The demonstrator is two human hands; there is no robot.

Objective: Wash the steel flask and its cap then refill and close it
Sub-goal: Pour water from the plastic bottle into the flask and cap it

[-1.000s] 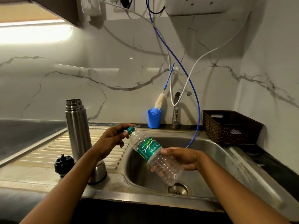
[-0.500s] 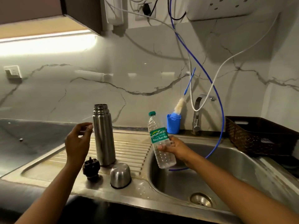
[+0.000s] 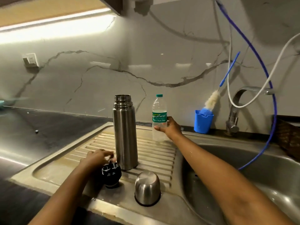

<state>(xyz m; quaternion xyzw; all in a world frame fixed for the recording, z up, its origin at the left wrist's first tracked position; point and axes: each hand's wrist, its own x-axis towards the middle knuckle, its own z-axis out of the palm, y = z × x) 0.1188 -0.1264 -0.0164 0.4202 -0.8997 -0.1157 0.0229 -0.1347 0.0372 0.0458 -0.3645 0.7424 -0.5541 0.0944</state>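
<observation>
The steel flask [image 3: 125, 135] stands upright and uncapped on the ribbed drainboard [image 3: 155, 153]. Its black inner stopper [image 3: 111, 175] lies just left of the flask's base, and my left hand [image 3: 97, 157] pinches the stopper's top with curled fingers. The steel cup cap [image 3: 147, 185] rests upside down near the front edge. My right hand [image 3: 168, 126] grips a clear plastic water bottle [image 3: 159, 117] with a green cap, upright, its base on the drainboard behind the flask.
The sink basin [image 3: 243, 184] lies to the right, with a tap [image 3: 235, 114] at the back. A blue cup [image 3: 203, 121] holds a bottle brush [image 3: 212, 99]. A blue hose [image 3: 272, 111] hangs into the basin. A brown basket [image 3: 289, 138] sits far right. Dark counter [image 3: 40, 130] is left.
My right hand has carried the water bottle from over the basin and set it upright on the drainboard. My left hand dropped from beside the flask onto the black stopper.
</observation>
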